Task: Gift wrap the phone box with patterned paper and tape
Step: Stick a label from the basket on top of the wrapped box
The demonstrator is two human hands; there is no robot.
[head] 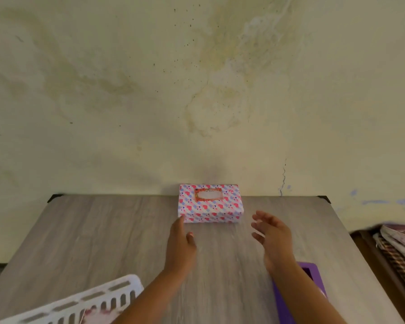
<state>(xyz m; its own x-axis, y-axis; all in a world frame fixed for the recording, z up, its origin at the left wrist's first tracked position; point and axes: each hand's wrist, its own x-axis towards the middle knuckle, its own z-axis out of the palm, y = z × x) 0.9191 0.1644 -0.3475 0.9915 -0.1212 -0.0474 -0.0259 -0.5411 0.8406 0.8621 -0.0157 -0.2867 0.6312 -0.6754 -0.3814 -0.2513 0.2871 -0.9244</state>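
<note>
Now phone box [210, 203] all covered in heart paper, label on | left hand [180, 244] open, fingertips at its corner | right hand [272, 232] open, holding nothing | wrapping looks done

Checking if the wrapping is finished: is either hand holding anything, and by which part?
Nothing is held. Left hand fingertips touch the wrapped box near corner; right hand is open, apart.

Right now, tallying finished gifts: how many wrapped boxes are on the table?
1. The wrapped box sits at the table's far edge by the wall, just beyond both hands. The white basket at the near left could hide more.
</note>
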